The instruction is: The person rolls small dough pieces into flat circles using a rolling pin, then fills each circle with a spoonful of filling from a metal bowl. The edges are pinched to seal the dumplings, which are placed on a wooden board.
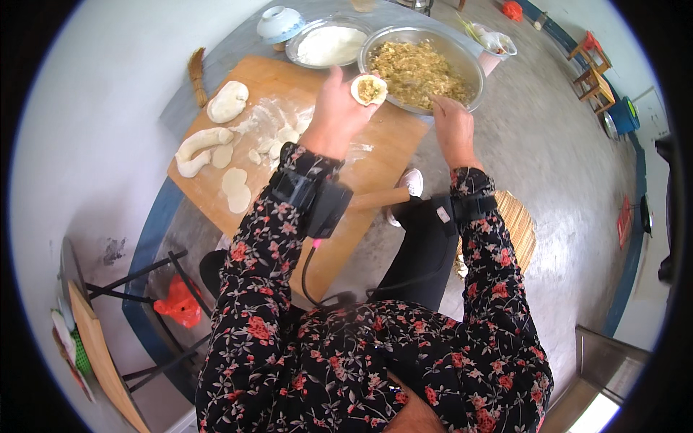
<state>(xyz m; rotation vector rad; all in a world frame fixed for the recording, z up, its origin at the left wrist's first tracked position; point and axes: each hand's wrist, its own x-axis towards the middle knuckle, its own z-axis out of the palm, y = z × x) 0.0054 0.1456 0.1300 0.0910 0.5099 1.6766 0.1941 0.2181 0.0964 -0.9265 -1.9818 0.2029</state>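
On the fingers of my left hand [342, 105] rests a round dough wrapper [369, 90] with chopped filling in its middle. My right hand [452, 127] is closed at the near rim of a large metal basin [479, 81] of chopped filling [419, 70]; what it grips is too hidden to tell. Below my left hand lies a floured wooden board [270, 70]. A lump of dough [228, 102], a curved dough roll [189, 154], flat round wrappers [236, 187] and small dough pieces [275, 149] lie on it. A rolling pin [379, 198] shows beside my left wrist device.
A bowl of flour [331, 46] and an upturned patterned bowl [280, 24] stand behind the board. A small straw brush [197, 76] lies to the left. Beyond the basin is a bin [492, 54]. A round woven straw seat [514, 227] is beside my right forearm.
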